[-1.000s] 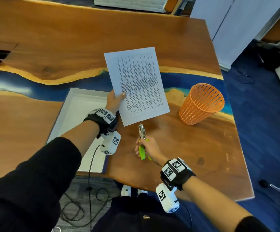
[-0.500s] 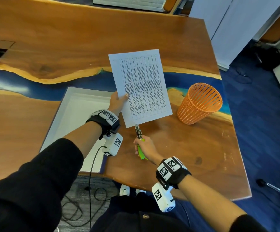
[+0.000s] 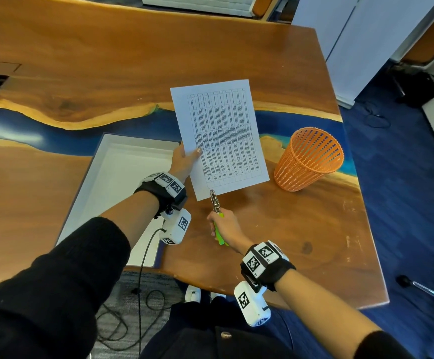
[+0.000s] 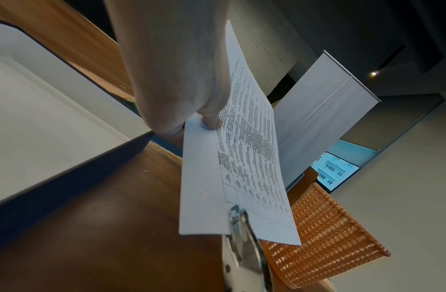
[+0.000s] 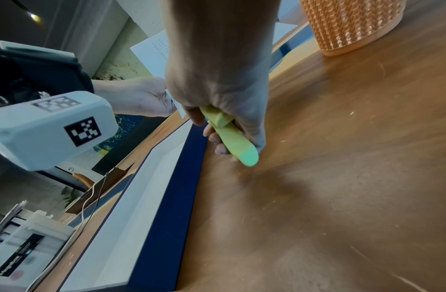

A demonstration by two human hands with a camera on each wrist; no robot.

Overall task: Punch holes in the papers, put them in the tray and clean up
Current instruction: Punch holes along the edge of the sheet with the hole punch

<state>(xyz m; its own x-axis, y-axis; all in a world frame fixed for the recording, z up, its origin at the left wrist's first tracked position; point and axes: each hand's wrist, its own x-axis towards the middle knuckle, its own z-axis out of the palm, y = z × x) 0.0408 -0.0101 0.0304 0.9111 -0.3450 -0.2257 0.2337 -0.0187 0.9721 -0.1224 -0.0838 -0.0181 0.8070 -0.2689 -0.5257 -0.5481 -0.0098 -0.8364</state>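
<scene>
My left hand [image 3: 183,161] pinches the paper [image 3: 221,137] above the table [image 3: 301,229]. My right hand [image 3: 225,226] grips the hole punch [image 3: 214,202], its head on the sheet's 6 o'clock edge. Tray [image 3: 99,182] sits at 9 o'clock, basket [image 3: 308,159] at 3.

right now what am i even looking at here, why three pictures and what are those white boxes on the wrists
No robot here: a person works with bare hands and wears three cameras. The big view comes from the head; the other two come from the white boxes strapped to each wrist, looking along the hand. The left hand pinches a printed paper by its edge. The right hand grips a green-handled hole punch, whose metal head is closed over the paper's near edge. On the wooden table sit a white tray and an orange basket.
</scene>
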